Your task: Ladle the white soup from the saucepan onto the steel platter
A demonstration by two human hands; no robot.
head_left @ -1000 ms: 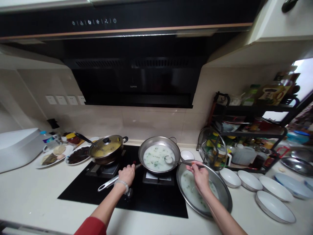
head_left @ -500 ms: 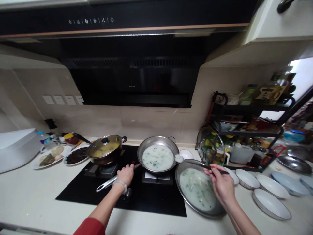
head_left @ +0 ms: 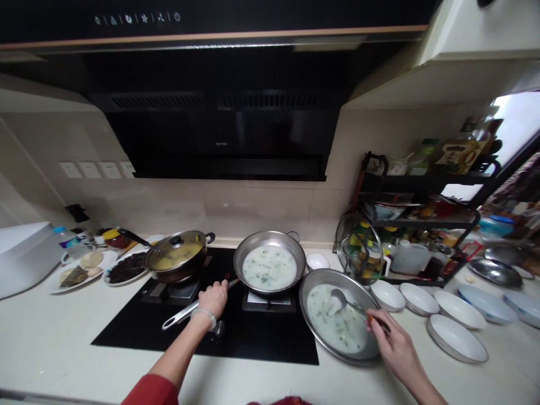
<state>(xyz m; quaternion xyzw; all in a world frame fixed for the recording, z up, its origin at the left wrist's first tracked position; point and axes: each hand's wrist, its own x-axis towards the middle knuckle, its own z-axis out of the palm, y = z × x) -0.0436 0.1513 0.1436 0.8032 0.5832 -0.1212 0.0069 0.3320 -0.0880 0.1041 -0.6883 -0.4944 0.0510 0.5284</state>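
Note:
My left hand point(head_left: 213, 300) is closed around the long metal handle of a wok point(head_left: 300, 256) that stands on the right burner. White soup with green bits point(head_left: 270, 269) fills its bottom. In my right hand point(head_left: 390, 336) is the dark handle of a ladle point(head_left: 338, 301), whose bowl is at the surface of similar soup in a wide metal basin point(head_left: 310, 326). The basin stands on the counter, to the right of the wok.
On the left burner is a lidded pan point(head_left: 177, 257). Two plates of food, one with dark pieces point(head_left: 129, 266), lie further left. Several white bowls point(head_left: 458, 337) line the right counter, before a black spice rack point(head_left: 426, 225). A glass lid point(head_left: 358, 247) leans there.
The ladle has moved from the wok's right rim down and right into the basin's soup. My left hand keeps its hold on the wok handle. The view has shifted slightly.

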